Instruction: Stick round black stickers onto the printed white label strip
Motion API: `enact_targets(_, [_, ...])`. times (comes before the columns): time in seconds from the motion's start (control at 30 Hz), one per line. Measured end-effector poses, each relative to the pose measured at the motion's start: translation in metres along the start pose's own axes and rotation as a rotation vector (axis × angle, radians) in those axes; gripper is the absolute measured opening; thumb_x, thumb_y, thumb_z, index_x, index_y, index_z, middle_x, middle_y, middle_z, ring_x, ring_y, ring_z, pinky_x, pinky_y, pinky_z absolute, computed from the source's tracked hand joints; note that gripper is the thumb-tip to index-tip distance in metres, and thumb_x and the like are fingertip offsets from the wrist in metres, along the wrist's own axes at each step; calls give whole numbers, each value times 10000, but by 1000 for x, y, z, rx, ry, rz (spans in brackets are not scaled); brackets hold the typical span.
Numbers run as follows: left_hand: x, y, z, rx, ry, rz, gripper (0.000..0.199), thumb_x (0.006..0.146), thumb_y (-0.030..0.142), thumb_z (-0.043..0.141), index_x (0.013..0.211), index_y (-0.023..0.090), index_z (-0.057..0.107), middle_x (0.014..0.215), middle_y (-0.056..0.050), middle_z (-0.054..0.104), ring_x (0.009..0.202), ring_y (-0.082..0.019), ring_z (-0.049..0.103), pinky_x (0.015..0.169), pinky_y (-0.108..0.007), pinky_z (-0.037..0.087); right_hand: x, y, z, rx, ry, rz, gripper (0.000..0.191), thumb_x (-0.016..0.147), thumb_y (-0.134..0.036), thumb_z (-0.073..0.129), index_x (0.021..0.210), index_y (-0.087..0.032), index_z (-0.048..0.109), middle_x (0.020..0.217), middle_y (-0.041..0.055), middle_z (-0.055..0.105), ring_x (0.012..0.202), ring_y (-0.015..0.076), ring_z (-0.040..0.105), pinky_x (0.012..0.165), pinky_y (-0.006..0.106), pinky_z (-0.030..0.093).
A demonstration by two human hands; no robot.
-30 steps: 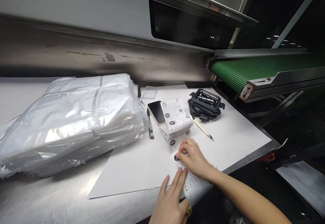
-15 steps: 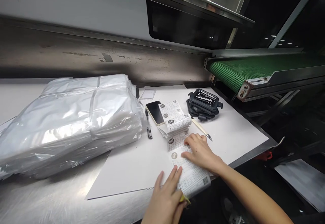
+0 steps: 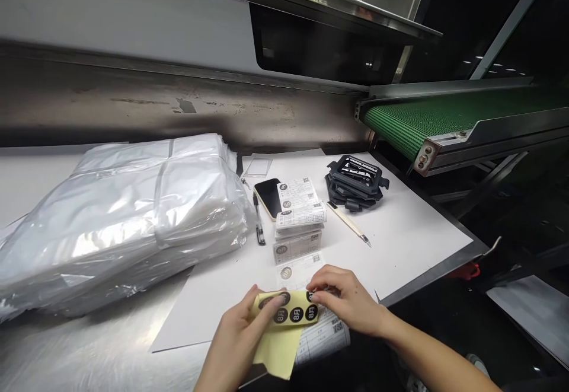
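A yellow sticker sheet (image 3: 278, 347) with several round black stickers is held up above the label strip. My left hand (image 3: 237, 332) grips its left side, thumb on top. At its right end, my right hand (image 3: 349, 297) pinches the upper corner by a sticker. The strip of printed white labels (image 3: 297, 247) lies folded in a zigzag on the white paper, several labels bearing round dark stickers. Its near end (image 3: 326, 338) passes beneath the sheet and hangs over the table's front edge. The far end of the strip overlaps a phone (image 3: 268, 197).
Wrapped plastic bags (image 3: 128, 202) fill the left. A pen (image 3: 258, 220), a craft knife (image 3: 349, 224), a clear square piece (image 3: 258, 167) and stacked black plastic frames (image 3: 357, 181) lie around the strip. A green conveyor (image 3: 427, 116) stands at the back right.
My left hand has turned and raised the yellow sheet into view. My right hand has moved from the labels to the sheet's corner. The label strip has shifted slightly left.
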State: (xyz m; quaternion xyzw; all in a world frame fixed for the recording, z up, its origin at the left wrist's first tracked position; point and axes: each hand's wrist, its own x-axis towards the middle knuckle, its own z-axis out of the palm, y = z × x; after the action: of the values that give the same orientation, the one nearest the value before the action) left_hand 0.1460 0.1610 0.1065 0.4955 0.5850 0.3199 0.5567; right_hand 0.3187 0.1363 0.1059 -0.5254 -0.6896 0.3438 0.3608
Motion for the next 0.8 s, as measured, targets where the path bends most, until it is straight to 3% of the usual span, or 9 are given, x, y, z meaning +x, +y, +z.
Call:
enact_targets(0.13, [2, -6, -1, -24, -62, 39, 269, 582, 423, 592, 745, 220, 660, 956, -52, 645, 1200, -301, 226, 956, -413, 179, 1, 2, 2, -18, 20, -2, 43, 699, -138, 562, 693, -169, 592, 729, 4, 546, 669, 107, 520, 614, 213, 435])
enact_targets(0.23, [2, -7, -3, 18, -110, 86, 261, 613, 414, 574, 786, 238, 658, 920, -14, 659, 1230, -270, 146, 991, -414, 87, 0, 4, 4, -50, 32, -29, 86, 683, -111, 564, 754, -156, 584, 721, 8, 536, 648, 105, 514, 600, 214, 441])
enact_targets(0.37, [1, -5, -5, 87, -153, 178, 212, 655, 361, 531, 791, 255, 654, 935, 18, 656, 1165, -256, 314, 1010, -404, 12, 0, 7, 5, -124, 46, -101, 84, 710, -117, 547, 778, -149, 583, 734, 21, 529, 625, 95, 515, 568, 199, 446])
enact_targets(0.5, [1, -2, -5, 131, -188, 188, 215, 668, 358, 519, 800, 249, 649, 957, 10, 648, 1077, -253, 427, 1013, -412, 16, -1, 11, 6, -276, 119, -228, 21, 713, -135, 550, 697, -148, 546, 685, 29, 512, 649, 132, 476, 568, 255, 407])
enact_targets(0.67, [1, -5, -5, 104, -155, 167, 197, 663, 345, 516, 779, 268, 656, 950, 23, 647, 1167, -268, 307, 1004, -446, 26, -1, 16, 9, -456, 197, -403, 90, 742, -140, 507, 652, -136, 509, 640, 46, 510, 621, 143, 420, 541, 283, 335])
enact_targets(0.73, [4, -7, -5, 123, -168, 125, 240, 657, 376, 519, 806, 245, 653, 973, -1, 640, 1195, -295, 246, 990, -480, 72, -2, 15, 9, -506, 216, -459, 116, 750, -125, 483, 636, -139, 501, 618, 45, 502, 598, 139, 392, 526, 283, 312])
enact_targets(0.8, [6, -7, -4, 125, -161, 77, 303, 651, 425, 517, 817, 209, 648, 967, -41, 641, 1140, -339, 332, 955, -510, 173, -5, 12, 9, -551, 218, -526, 121, 749, -118, 472, 635, -146, 499, 605, 41, 493, 580, 135, 369, 518, 286, 298])
